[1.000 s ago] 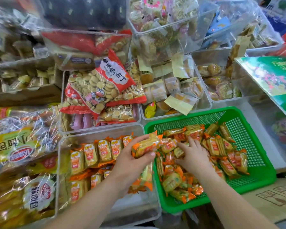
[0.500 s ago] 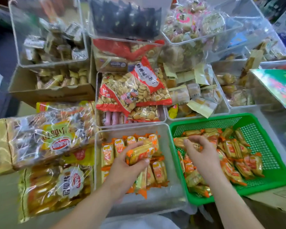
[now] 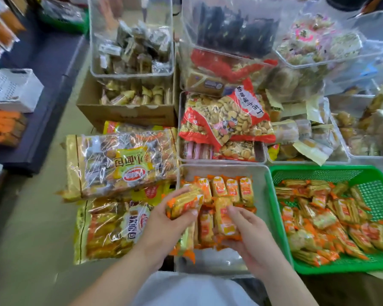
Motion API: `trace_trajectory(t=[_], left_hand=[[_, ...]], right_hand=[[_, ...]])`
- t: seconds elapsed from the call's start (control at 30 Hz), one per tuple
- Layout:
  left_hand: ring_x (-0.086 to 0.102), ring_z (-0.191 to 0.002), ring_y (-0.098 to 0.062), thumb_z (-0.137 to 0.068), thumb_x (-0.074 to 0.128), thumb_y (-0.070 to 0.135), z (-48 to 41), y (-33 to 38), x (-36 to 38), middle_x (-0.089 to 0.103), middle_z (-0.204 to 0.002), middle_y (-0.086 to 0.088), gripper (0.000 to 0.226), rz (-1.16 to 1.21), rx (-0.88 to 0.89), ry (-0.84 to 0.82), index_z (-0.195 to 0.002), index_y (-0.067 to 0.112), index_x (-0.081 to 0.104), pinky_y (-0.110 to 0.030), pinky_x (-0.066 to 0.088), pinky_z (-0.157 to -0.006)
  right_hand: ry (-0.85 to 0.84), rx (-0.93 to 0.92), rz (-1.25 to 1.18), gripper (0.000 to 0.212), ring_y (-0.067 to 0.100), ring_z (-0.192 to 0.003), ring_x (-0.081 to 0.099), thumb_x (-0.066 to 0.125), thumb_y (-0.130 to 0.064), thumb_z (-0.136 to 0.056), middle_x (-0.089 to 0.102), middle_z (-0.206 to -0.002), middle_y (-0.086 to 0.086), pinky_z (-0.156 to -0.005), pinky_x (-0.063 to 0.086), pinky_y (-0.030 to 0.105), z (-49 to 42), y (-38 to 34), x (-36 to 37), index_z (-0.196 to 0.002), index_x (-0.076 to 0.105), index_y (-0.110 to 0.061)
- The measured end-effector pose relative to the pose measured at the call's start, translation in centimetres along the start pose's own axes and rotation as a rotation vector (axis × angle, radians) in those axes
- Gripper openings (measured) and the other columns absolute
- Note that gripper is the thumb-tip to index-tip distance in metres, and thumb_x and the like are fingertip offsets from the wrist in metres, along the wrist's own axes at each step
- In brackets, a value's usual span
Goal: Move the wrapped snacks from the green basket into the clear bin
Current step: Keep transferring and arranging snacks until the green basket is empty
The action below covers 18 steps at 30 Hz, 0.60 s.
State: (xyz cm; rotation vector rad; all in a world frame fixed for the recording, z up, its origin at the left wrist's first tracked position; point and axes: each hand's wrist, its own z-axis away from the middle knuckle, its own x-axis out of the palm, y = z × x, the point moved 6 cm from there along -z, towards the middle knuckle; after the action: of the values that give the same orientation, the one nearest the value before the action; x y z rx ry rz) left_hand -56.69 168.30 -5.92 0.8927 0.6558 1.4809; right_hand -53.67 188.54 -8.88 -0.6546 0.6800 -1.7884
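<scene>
While my left hand grips a small stack of wrapped snacks over the clear bin, my right hand pinches one packet just above the rows beyond its fingertips. Right of my right fingers, a loose heap fills the green basket; I judge the transfer under half done. How many packets my left fingers hold is unclear, and my wrists hide part of the bin's near floor.
</scene>
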Motion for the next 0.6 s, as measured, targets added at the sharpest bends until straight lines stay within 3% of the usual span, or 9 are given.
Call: trace_trajectory(t=[0.1,0.2,0.23,0.3,0.37,0.47,0.53,0.6], left_hand=[[0.075,-0.106,-0.017,-0.09,0.081,0.015,-0.1,-0.1,-1.9,0.079,-0.112,0.009,0.046,0.007,-0.004,0.044,-0.121,0.048,0.071,-0.046,0.06,-0.097],[0.075,-0.107,-0.023,-0.09,0.082,0.019,-0.3,-0.2,-1.8,0.079,-0.113,0.006,0.045,0.01,-0.037,0.042,-0.119,0.052,0.07,-0.055,0.06,-0.095],[0.075,-0.108,-0.023,-0.089,0.082,0.02,-0.4,-0.3,-1.5,0.078,-0.114,0.006,0.046,-0.002,-0.034,0.03,-0.12,0.052,0.07,-0.054,0.06,-0.095],[0.075,-0.107,-0.017,-0.089,0.082,0.019,-0.4,-0.5,-1.1,0.078,-0.113,0.009,0.047,-0.028,-0.015,0.006,-0.122,0.051,0.07,-0.047,0.061,-0.095],[0.074,-0.103,-0.009,-0.09,0.082,0.017,-0.2,-0.5,-1.4,0.077,-0.11,0.015,0.047,-0.038,0.004,0.001,-0.121,0.051,0.07,-0.033,0.062,-0.091],[0.072,-0.102,-0.001,-0.092,0.079,0.016,0.4,-0.5,-2.0,0.075,-0.111,0.02,0.047,-0.066,0.021,-0.009,-0.124,0.049,0.068,-0.026,0.06,-0.091],[0.071,-0.104,0.001,-0.093,0.079,0.016,0.8,-0.6,-2.1,0.074,-0.112,0.024,0.048,-0.072,0.021,-0.009,-0.127,0.048,0.068,-0.029,0.061,-0.093],[0.071,-0.106,0.001,-0.091,0.08,0.015,1.2,-0.8,-2.2,0.073,-0.114,0.023,0.049,-0.067,0.026,-0.003,-0.126,0.048,0.068,-0.029,0.062,-0.092]], right_hand=[[-0.009,-0.001,0.081,0.018,0.035,-0.079,0.068,0.069,-0.014,-0.097,0.075,-0.094,0.018,-0.084,0.056,0.066,0.1,0.1,-0.2,-0.113,0.074,-0.008],[0.017,-0.047,0.257,0.026,0.036,-0.083,0.075,0.076,-0.012,-0.092,0.075,-0.104,0.015,-0.072,0.062,0.061,-0.4,0.6,-0.5,-0.117,0.071,-0.019],[0.067,-0.059,0.322,0.036,0.034,-0.085,0.076,0.083,-0.014,-0.086,0.073,-0.108,0.014,-0.067,0.064,0.053,-0.6,0.7,-0.8,-0.118,0.068,-0.022],[0.155,-0.094,0.421,0.05,0.027,-0.091,0.075,0.094,-0.018,-0.072,0.071,-0.109,0.009,-0.072,0.064,0.046,-1.1,0.5,-1.5,-0.111,0.065,-0.027],[0.186,-0.121,0.461,0.049,0.02,-0.095,0.07,0.096,-0.02,-0.07,0.07,-0.107,0.003,-0.076,0.06,0.037,-1.4,0.1,-1.8,-0.106,0.064,-0.025],[0.124,-0.158,0.488,0.028,0.01,-0.071,0.069,0.083,-0.014,-0.086,0.068,-0.098,0.004,-0.05,0.052,0.02,-1.8,-0.1,-1.3,-0.108,0.066,-0.02],[0.065,-0.132,0.49,0.024,0.01,-0.062,0.071,0.077,-0.013,-0.093,0.067,-0.099,0.008,-0.043,0.053,0.023,-2.6,0.7,-0.4,-0.113,0.067,-0.023],[0.061,-0.095,0.506,0.034,0.018,-0.076,0.074,0.082,-0.018,-0.088,0.067,-0.105,0.008,-0.048,0.058,0.031,-3.7,1.8,0.0,-0.118,0.067,-0.026]])
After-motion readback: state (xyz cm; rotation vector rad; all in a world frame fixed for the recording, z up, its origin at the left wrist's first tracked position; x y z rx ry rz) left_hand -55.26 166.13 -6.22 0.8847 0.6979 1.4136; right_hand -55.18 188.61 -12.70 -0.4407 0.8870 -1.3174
